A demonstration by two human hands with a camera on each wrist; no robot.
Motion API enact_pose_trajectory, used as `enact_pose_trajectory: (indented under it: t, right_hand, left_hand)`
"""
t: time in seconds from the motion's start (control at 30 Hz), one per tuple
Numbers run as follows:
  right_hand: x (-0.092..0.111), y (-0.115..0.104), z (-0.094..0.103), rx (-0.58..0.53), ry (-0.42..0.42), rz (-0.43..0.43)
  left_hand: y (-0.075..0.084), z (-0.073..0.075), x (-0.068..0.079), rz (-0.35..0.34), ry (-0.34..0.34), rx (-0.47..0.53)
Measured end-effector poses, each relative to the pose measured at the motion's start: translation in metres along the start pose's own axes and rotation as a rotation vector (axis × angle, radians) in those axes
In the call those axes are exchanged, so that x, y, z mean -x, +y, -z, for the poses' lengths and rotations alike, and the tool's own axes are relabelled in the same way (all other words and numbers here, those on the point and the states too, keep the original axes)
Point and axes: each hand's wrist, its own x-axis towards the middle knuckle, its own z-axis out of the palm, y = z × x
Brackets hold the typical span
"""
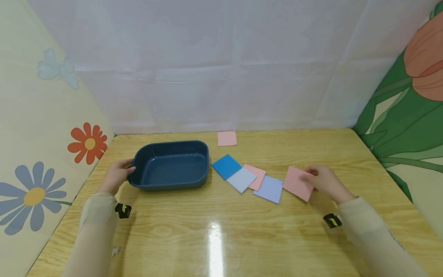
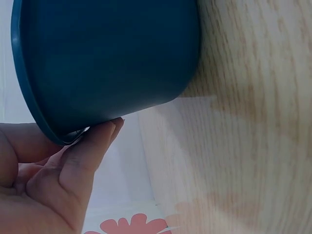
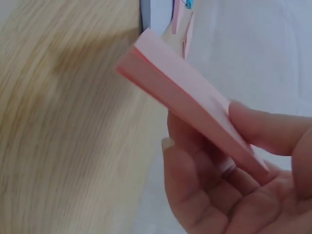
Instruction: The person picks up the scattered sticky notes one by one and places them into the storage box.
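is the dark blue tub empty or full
Empty: the head view looks down into the tub and shows nothing lying inside, just bare dark blue.

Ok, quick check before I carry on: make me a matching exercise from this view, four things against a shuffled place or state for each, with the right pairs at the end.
Things:
1. Left hand
2. Right hand
3. Dark blue dish
4. Bright blue pad

Place or state:
A. Holds a pink pad
B. Nearest the dish of all the pads
C. Pinches the dish at one end
D. Empty, left of all the pads in the head view

Pairs: 1-C; 2-A; 3-D; 4-B
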Motion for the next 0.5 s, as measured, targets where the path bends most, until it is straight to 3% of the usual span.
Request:
enact_pose_trajectory:
  t: [0.17, 0.5]
  right_hand:
    - [-0.001, -0.002, 0.000, -0.067, 0.053, 0.012]
    - [-0.002, -0.016, 0.003, -0.205, 0.064, 0.000]
  left_hand:
    - [-0.002, 0.001, -0.001, 0.003, -0.007, -0.008]
    - [-0.001, 0.001, -0.002, 0.022, -0.013, 0.001]
